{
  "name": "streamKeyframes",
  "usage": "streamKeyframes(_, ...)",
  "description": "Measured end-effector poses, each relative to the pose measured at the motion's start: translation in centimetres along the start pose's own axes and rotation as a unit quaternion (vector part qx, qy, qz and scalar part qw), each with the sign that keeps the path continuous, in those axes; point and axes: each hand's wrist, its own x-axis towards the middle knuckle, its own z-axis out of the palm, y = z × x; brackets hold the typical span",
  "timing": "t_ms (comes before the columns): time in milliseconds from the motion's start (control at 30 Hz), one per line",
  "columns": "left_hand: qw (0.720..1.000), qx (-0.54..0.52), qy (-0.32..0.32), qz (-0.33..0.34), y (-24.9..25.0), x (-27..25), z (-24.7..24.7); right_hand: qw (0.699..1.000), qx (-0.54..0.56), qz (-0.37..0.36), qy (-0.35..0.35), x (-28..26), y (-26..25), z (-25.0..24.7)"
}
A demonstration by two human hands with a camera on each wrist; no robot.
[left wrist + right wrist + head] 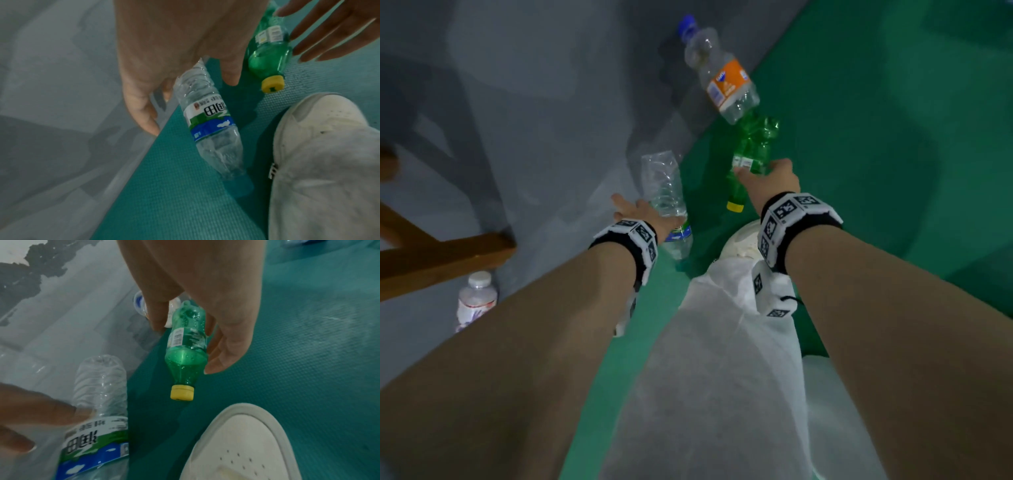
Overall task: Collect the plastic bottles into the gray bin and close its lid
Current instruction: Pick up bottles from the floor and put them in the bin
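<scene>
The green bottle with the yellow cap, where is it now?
The green bottle lies on the green mat, under the right hand, between the clear water bottle and the white shoe.

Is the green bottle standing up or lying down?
Lying down. The green bottle lies on its side on the green mat, yellow cap pointing toward the white shoe.

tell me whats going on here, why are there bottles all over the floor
A person is bent over, reaching for two bottles lying on the floor at once. The left hand is closing around a clear water bottle at the edge of the green mat; the right hand reaches around a green bottle with a yellow cap. An orange-labelled bottle and a white-capped one lie untouched. No bin is in view.
</scene>
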Motion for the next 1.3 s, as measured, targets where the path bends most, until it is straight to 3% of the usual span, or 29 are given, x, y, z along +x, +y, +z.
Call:
streamKeyframes(133, 0.998, -0.025, 0.034, 0.05, 1.2, 2.5, 1.0, 0.998, -0.057, 0.013, -0.01, 2.1, -0.7, 1.4)
streamKeyframes(267, 0.993, -0.071, 0.081, 0.054, 1.8, 4.0, 1.1, 0.996, -0.083, -0.003, -0.027, 3.1, -0.6, 1.5)
streamKeyframes(433, 0.99, -0.066, 0.093, 0.086, 2.3, 2.4, 0.9, 0.997, -0.075, 0.008, -0.027, 2.0, 0.1, -0.9)
streamKeyframes(933, 0.972, 0.009, 0.129, 0.194, 5.6, -12.4, 1.3, 0.997, 0.061, 0.04, -0.015, -11.1, 8.9, -12.0)
streamKeyframes(1300, 0.929, 0.09, 0.12, 0.337, 13.4, -25.6, 8.5, 0.977, 0.19, 0.095, 0.023, -18.4, 21.1, -20.0)
